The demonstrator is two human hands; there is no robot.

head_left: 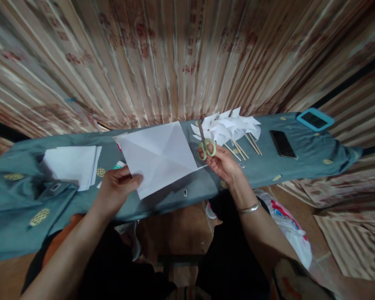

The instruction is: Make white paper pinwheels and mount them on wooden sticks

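A square sheet of white paper (159,156) with diagonal creases is pinched at its lower left corner by my left hand (120,187). My right hand (223,164) grips a pair of scissors (208,149) by its pale green handles, with the blades pointing up and away from me. The scissors are just beyond the sheet's right edge. Behind them lie several white paper pinwheels (226,127) on thin wooden sticks, heaped together. Left of my left hand is a stack of white paper sheets (70,164).
Everything lies on a long surface under a grey-green cloth (175,196). A black phone (283,143) and a blue-framed device (315,119) are at the right. A patterned curtain (175,58) hangs behind. A white plastic bag (292,233) sits on the floor at the right.
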